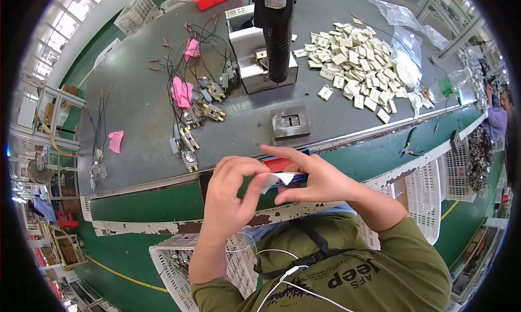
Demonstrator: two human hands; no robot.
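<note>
My left hand [230, 190] is closed on a small white sheet-like piece [275, 180], pinched between thumb and fingers. On the other side of that piece, my right hand [320, 179] is curled around a dark blue item [299, 178] that touches the white piece. Fingers cover most of the blue item, so its kind does not show. Both hands are held together just in front of the table edge. Behind them, partly hidden, sits a red tray-like thing [277, 164] with a blue edge. A metal block with a slot [290, 121] lies on the table beyond.
A bench press [263, 57] with a black column stands at the table's middle. Many cream plastic parts [355, 59] are heaped right of it. Wired metal parts [198, 111] with pink scraps lie left. Pliers [411, 144] rest on the lower ledge; a white basket [173, 258] stands below.
</note>
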